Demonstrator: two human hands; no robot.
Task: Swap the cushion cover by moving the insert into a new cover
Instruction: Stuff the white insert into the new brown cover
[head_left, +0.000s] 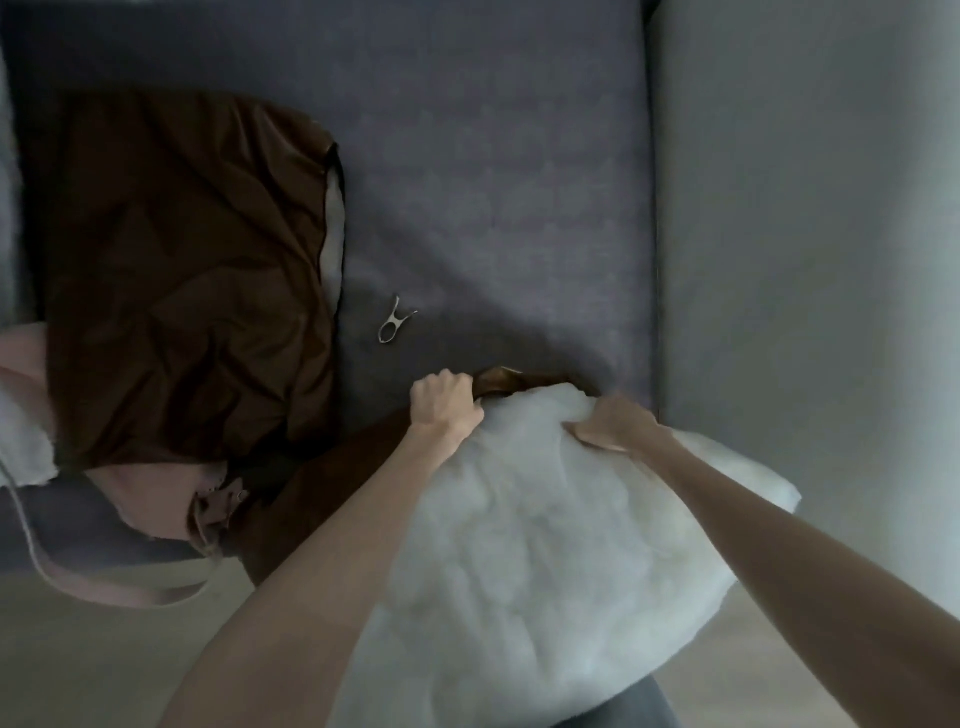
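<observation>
A white fluffy cushion insert (524, 545) lies at the sofa's front edge, bulging toward me. Under and behind it runs a brown cover (322, 483), whose edge shows at the insert's far end. My left hand (447, 402) grips that brown edge in a fist. My right hand (615, 421) grips the far end of the insert, fingers dug into the filling. A second brown cover (187, 270), crumpled and with a pale lining along its open side, lies to the left on the seat.
The grey-purple sofa seat (493, 182) spreads behind, with its armrest (805, 234) rising at the right. A small metal clip (393, 322) lies on the seat. A pink bag with a strap (156, 504) sits at the left front, beside white padding (26, 441).
</observation>
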